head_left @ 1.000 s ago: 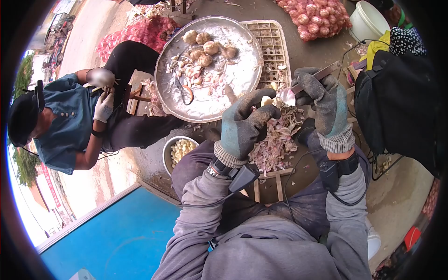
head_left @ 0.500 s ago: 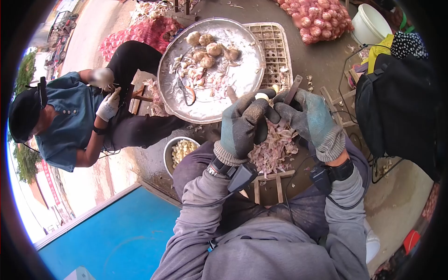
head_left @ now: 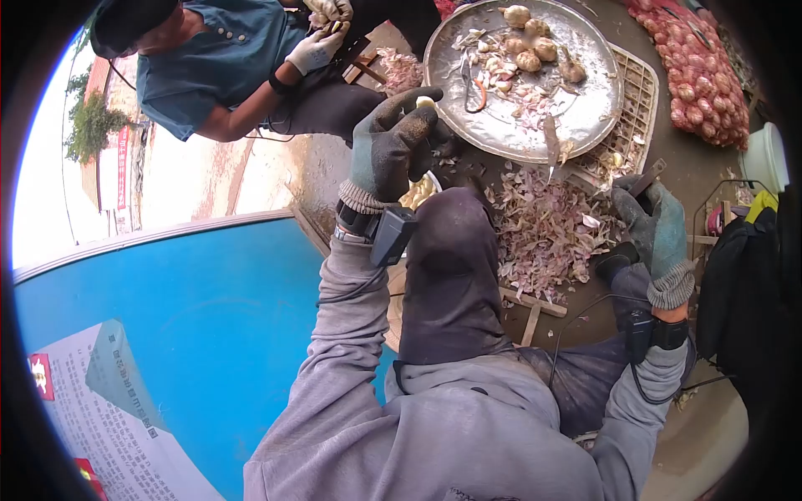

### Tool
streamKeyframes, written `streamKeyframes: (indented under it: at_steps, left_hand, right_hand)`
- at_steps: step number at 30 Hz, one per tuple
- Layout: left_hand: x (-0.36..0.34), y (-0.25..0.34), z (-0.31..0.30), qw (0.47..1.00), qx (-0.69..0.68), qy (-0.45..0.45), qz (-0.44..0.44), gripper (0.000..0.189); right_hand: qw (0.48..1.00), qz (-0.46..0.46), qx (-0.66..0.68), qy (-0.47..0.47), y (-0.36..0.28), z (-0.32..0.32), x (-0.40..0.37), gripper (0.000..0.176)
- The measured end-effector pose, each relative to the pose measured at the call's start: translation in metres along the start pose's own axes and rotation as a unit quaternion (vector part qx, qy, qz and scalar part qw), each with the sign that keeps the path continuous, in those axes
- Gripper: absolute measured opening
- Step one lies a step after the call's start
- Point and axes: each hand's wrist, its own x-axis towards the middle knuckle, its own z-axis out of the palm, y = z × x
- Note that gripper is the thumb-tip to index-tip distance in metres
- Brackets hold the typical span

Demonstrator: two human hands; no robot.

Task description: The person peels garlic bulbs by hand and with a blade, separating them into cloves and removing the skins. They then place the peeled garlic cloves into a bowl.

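My left hand (head_left: 391,146), in a grey-and-teal work glove, pinches a peeled garlic clove (head_left: 425,102) at its fingertips. Just beyond and partly behind it is a bowl of peeled cloves (head_left: 418,193), largely hidden by the hand and my knee. Off to the right, my gloved right hand (head_left: 650,221) is closed around a small knife (head_left: 648,178), whose flat end with a hole sticks out past the fingers. Between the hands, a round metal tray (head_left: 501,150) carries garlic bulbs (head_left: 528,60), loose cloves and skins. Orange-handled scissors (head_left: 478,96) lie on it.
Below the tray spreads a heap of garlic skins (head_left: 547,234). A plastic crate (head_left: 639,108) supports the tray's right side. Net-bagged garlic (head_left: 697,79) and a white bucket (head_left: 767,159) stand far right. A co-worker (head_left: 225,67) sits at upper left; a blue panel (head_left: 209,292) lies left.
My hands have moved apart: the left went leftward with the clove towards the bowl, the right went right and down with the knife. The view has turned left.
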Motion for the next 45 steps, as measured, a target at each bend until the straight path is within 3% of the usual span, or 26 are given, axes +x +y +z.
streamKeyframes:
  at_steps: [5,9,11,13,14,16,17,19,20,22,23,25,26,27,29,31,33,37,39,40,42,45]
  left_hand:
    - [-0.026,-0.116,-0.103,0.979,0.020,0.140,-0.150,0.034]
    - [-0.030,-0.210,-0.169,0.951,0.077,0.244,-0.176,0.033]
    - [-0.037,-0.234,-0.190,0.933,0.017,0.286,-0.220,0.029]
    - [-0.055,-0.234,-0.196,0.953,-0.065,0.239,-0.174,0.026]
    - [-0.061,-0.229,-0.199,0.964,-0.111,0.183,-0.159,0.029]
    - [-0.065,-0.235,-0.197,0.943,-0.213,0.206,-0.150,0.041]
    - [-0.061,-0.243,-0.201,0.927,-0.253,0.227,-0.159,0.037]
    - [-0.057,-0.212,-0.195,0.881,-0.345,0.264,-0.188,0.033]
    - [-0.050,-0.213,-0.200,0.884,-0.347,0.256,-0.181,0.033]
    - [-0.038,-0.215,-0.211,0.818,-0.550,0.110,-0.127,0.036]
    - [-0.036,-0.210,-0.205,0.821,-0.547,0.102,-0.126,0.036]
    - [-0.033,-0.194,-0.184,0.802,-0.550,0.175,-0.153,0.031]
    - [-0.036,-0.199,-0.181,0.818,-0.548,0.119,-0.126,0.032]
    - [-0.036,-0.184,-0.159,0.921,-0.320,0.189,-0.119,0.037]
    - [-0.050,-0.143,-0.133,0.906,-0.366,0.174,-0.126,0.044]
    - [-0.043,-0.140,-0.136,0.886,-0.414,0.163,-0.128,0.041]
    - [-0.037,-0.121,-0.136,0.820,-0.553,-0.149,-0.006,0.038]
    - [-0.057,-0.046,-0.095,0.906,-0.422,-0.010,0.013,0.029]
    - [-0.065,-0.022,-0.068,0.931,-0.365,-0.020,0.008,0.027]
    - [-0.071,-0.016,-0.051,0.912,-0.401,-0.085,-0.005,0.027]
    - [-0.091,-0.007,-0.011,0.937,-0.336,-0.085,-0.033,0.031]
    - [-0.110,-0.024,0.036,0.924,-0.332,-0.178,-0.070,0.033]
  right_hand:
    - [0.998,0.018,-0.045,-0.047,0.002,0.010,0.004,0.022]
    - [0.993,0.012,-0.097,-0.066,0.000,0.023,0.007,0.024]
    - [0.993,0.002,-0.086,-0.077,-0.003,0.032,0.009,0.024]
    - [0.992,0.084,-0.022,-0.087,-0.013,0.039,0.006,0.023]
    - [0.994,0.063,-0.018,-0.093,-0.010,0.041,0.008,0.024]
    - [0.993,0.038,-0.011,-0.109,-0.018,0.045,0.008,0.027]
    - [0.991,0.039,-0.006,-0.131,-0.026,0.050,0.008,0.028]
    - [0.987,0.042,0.046,-0.150,-0.032,0.058,0.007,0.031]
    - [0.982,0.053,0.056,-0.170,-0.039,0.059,0.006,0.034]
    - [0.980,0.042,0.087,-0.176,-0.040,0.063,0.005,0.036]
    - [0.974,0.040,0.118,-0.188,-0.040,0.066,0.003,0.038]
    - [0.974,0.026,0.122,-0.190,-0.050,0.070,-0.004,0.037]
    - [0.967,0.038,0.154,-0.200,-0.059,0.073,-0.011,0.035]
    - [0.959,0.050,0.186,-0.210,-0.066,0.076,-0.018,0.033]
    - [0.962,0.044,0.178,-0.202,-0.073,0.079,-0.030,0.030]
    - [0.972,-0.030,0.076,-0.220,-0.085,0.079,-0.044,0.031]
    - [0.971,-0.054,0.077,-0.221,-0.091,0.078,-0.053,0.033]
    - [0.972,-0.043,0.076,-0.220,-0.116,0.071,-0.083,0.034]
    - [0.970,-0.071,0.092,-0.215,-0.125,0.072,-0.101,0.033]
    - [0.966,-0.069,0.111,-0.222,-0.127,0.073,-0.109,0.033]
    - [0.968,-0.079,0.121,-0.203,-0.133,0.072,-0.127,0.033]
    - [0.970,-0.099,0.138,-0.173,-0.117,0.071,-0.144,0.034]
